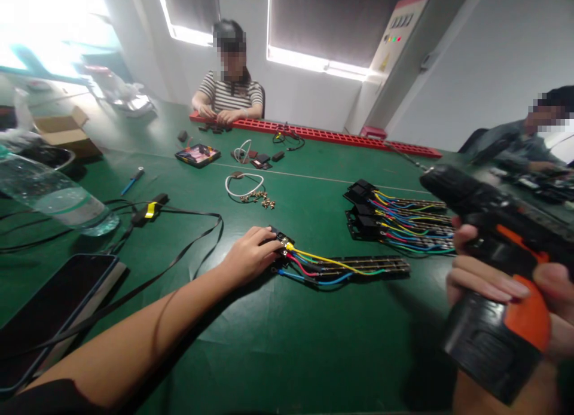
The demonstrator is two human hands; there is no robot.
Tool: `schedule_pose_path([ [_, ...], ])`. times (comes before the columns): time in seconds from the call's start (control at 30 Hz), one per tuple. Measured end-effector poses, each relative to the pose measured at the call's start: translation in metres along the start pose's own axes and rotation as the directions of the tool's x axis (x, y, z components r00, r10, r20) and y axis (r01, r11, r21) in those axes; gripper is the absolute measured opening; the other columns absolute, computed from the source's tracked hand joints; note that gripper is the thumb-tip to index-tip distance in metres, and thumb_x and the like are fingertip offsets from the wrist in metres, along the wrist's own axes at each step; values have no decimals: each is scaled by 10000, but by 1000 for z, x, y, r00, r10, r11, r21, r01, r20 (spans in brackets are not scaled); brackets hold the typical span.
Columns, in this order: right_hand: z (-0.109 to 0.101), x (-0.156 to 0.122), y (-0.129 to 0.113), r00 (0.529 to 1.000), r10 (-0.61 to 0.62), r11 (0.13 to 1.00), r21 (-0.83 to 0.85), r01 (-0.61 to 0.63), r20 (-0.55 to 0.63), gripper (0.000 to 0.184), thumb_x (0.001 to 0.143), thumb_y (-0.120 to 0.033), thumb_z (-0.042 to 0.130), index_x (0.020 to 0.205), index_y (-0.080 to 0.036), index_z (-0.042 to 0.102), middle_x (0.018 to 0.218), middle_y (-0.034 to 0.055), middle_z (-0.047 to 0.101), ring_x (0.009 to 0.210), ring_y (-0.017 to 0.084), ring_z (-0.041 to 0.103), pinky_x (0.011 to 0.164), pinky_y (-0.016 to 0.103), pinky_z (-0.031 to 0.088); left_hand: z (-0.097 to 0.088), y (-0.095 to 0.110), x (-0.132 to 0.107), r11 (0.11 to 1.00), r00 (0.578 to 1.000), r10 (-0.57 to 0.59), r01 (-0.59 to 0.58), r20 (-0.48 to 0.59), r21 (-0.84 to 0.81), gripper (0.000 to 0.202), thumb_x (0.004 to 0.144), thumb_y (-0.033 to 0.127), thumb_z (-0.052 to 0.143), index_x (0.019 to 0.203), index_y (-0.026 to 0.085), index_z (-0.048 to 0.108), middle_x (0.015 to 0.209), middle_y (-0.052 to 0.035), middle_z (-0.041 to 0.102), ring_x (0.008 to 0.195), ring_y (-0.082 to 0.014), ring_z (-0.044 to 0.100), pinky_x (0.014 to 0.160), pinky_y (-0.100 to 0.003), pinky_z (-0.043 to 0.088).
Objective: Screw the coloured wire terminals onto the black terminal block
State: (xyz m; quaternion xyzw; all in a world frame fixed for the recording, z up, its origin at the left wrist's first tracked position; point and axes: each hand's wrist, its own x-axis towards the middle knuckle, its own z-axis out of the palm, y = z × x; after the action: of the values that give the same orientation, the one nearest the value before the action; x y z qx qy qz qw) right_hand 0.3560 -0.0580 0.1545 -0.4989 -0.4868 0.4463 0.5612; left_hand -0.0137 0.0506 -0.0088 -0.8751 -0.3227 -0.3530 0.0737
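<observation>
Black terminal block (283, 240) lies on the green table (269, 349) under the left hand (251, 253), whose fingers bend down onto it; whether they pinch or merely press cannot be told. Apart from it, to the block's right, the right hand (479, 277) is wrapped round a power drill (493, 247), its bit (410, 161) aimed away from the block. Good work here likely means pinning the block flat, keeping fingertips off its screw heads, and bringing the bit square to a screw before pressing the trigger. Right of the block, the yellow wire (332, 259) and blue wire (314, 280) could snag a low-swung drill. Just beyond the block, loose brass screws (268, 204) sit beside a white loop (263, 180), easily scattered. Farther right rest more wired blocks (368, 220); left of the block are a black cable (197, 235), a phone (58, 307) and a bottle (67, 206). Well beyond it, a person (231, 92) in stripes works behind a red rack (314, 133).
</observation>
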Motion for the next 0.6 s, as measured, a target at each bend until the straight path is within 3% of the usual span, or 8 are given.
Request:
schedule_pose_path([
  [0.13,23,11,-22,991,84,990,108,-96,107,412,848,-577,679,1142,-290,704,1188,110,599,567,85,247,470,289,332,-1,0,1,1000,1000,-9,9,4,-8,173,964,194,634,1119,197,711,1118,-117,672,1122,-270,631,913,-442,605],
  [0.27,41,13,-31,954,190,981,-4,-194,230,349,860,-473,731,1152,-288,683,1240,86,666,628,105,521,558,285,467,-1,1,1,1000,1000,-3,3,-1,0,154,972,200,627,1103,187,706,1129,-117,669,1123,-272,626,907,-442,604],
  [0.4,49,12,-33,894,346,938,-85,-336,285,402,817,-448,800,1136,-230,687,1005,80,715,623,118,581,547,251,493,0,0,0,1000,1000,5,-5,0,6,172,966,202,632,1116,183,713,1128,-124,668,1117,-277,624,911,-449,602],
  [0.6,58,10,-28,766,510,859,-189,-476,391,508,784,-549,820,1069,-153,679,694,33,636,601,128,614,551,222,518,0,-2,-1,1000,1000,-15,15,20,-6,217,950,209,645,1151,202,726,1143,-127,669,1124,-278,620,928,-457,599],
])
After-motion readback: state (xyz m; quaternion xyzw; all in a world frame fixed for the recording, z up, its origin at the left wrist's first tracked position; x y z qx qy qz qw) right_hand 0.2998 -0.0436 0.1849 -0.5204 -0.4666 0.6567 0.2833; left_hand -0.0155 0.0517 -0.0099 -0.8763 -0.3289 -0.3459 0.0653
